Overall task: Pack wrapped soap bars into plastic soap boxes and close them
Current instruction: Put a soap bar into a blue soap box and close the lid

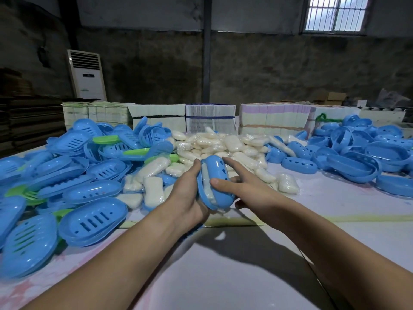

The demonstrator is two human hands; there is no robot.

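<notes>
Blue plastic soap box (215,182) sits between both hands above the table (223,276), a wrapped soap bar (207,189) showing white in the gap; the left hand (186,193) cups it from below, the right hand (243,186) presses the lid with thumb curled over — forefinger straight; squeezed crooked, the wrapper could likely catch in the seam — lid staying ajar.
</notes>
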